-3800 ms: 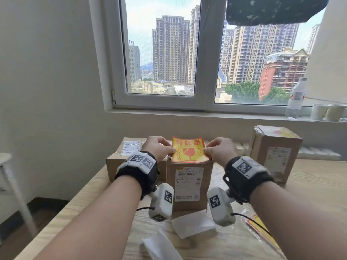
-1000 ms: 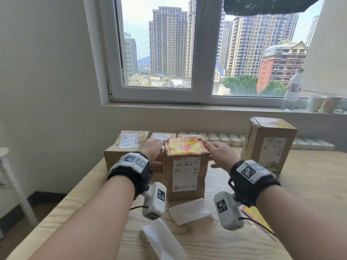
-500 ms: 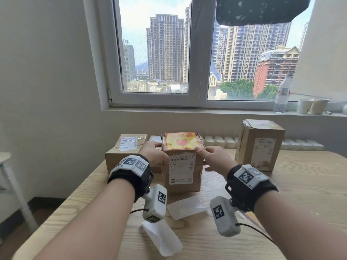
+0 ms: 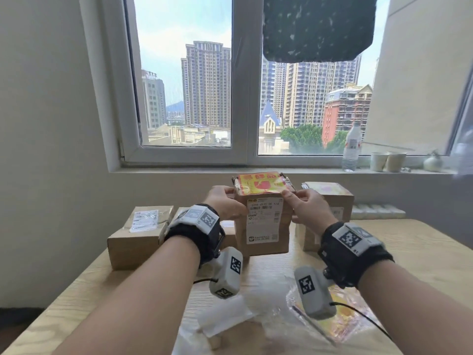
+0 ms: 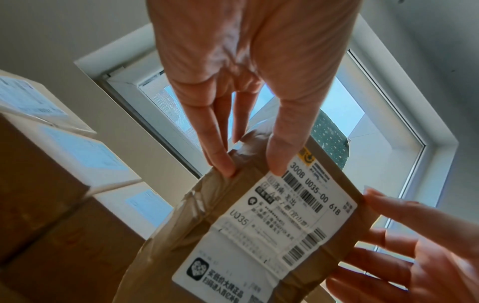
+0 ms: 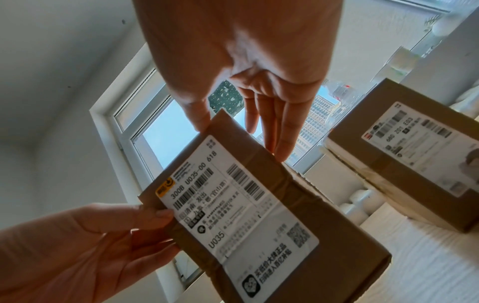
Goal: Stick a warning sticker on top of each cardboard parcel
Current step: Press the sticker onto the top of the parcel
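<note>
Between my hands is a tall brown cardboard parcel [image 4: 263, 226] with a white shipping label on its front. Its bottom edge seems to hang just above the wooden table [image 4: 422, 252]. A yellow and red warning sticker [image 4: 261, 184] lies flat on its top. My left hand [image 4: 225, 203] grips the parcel's left side, thumb on the front face. My right hand [image 4: 302, 206] clasps the upper right corner, thumb at the top edge by the sticker's corner. The left wrist view shows the parcel [image 5: 259, 235] under my left hand [image 5: 250, 170]. The right wrist view shows the parcel [image 6: 259, 215] under my right hand [image 6: 241, 141].
A flat labelled parcel [image 4: 138, 234] lies at the left, another partly hidden behind my left wrist. A taller parcel [image 4: 330, 201] with a sticker on top stands at the right. White backing papers [image 4: 225, 319] and a plastic sleeve of stickers [image 4: 340, 319] lie near me. A bottle [image 4: 352, 147] and cups [image 4: 387, 161] stand on the sill.
The sticker went from held above the parcel to lying flat on its top. My hands dropped to the parcel's sides, took hold, and the parcel now sits higher in view.
</note>
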The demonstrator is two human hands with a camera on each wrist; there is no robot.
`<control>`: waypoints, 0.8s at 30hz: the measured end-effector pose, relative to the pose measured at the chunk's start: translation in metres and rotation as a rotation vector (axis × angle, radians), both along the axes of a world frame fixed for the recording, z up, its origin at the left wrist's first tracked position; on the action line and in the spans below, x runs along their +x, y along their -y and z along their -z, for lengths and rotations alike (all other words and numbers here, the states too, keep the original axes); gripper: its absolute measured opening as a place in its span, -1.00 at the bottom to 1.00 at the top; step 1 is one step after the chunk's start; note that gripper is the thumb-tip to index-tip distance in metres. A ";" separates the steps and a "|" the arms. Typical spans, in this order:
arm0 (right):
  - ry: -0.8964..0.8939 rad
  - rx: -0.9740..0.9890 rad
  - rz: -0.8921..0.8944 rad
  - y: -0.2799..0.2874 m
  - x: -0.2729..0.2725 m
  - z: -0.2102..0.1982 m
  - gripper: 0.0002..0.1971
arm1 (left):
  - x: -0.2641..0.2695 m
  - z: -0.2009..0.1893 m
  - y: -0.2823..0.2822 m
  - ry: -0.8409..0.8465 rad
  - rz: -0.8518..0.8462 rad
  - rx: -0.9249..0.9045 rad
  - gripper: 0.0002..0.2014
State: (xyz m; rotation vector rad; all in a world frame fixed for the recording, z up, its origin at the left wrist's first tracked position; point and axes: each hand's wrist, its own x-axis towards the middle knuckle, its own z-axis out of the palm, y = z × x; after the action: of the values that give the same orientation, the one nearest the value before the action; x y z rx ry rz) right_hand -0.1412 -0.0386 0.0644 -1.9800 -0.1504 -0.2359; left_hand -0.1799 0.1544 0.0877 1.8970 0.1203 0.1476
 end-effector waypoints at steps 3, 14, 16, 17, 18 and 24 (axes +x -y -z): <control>0.000 0.018 0.028 0.012 0.020 -0.002 -0.65 | 0.030 0.001 0.014 0.004 0.024 0.003 -0.67; -0.015 0.046 0.107 0.024 0.081 0.018 -0.59 | 0.124 0.031 0.035 -0.029 0.039 0.016 -0.75; -0.029 -0.007 0.114 0.025 0.086 0.027 -0.57 | 0.133 0.039 0.036 -0.030 0.027 0.074 -0.75; -0.042 -0.017 0.117 0.025 0.087 0.032 -0.58 | 0.136 0.043 0.037 -0.039 0.024 0.096 -0.75; -0.058 -0.013 0.118 0.025 0.089 0.036 -0.58 | 0.140 0.047 0.037 -0.046 0.025 0.114 -0.74; -0.082 -0.027 0.130 0.030 0.099 0.050 -0.61 | 0.153 0.066 0.043 -0.082 0.049 0.110 -0.72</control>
State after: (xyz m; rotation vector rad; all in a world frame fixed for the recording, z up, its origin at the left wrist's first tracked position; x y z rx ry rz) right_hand -0.0422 -0.0687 0.0145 -2.0254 0.0287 -0.2367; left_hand -0.0264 0.1111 0.0215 2.0151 0.1226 0.0438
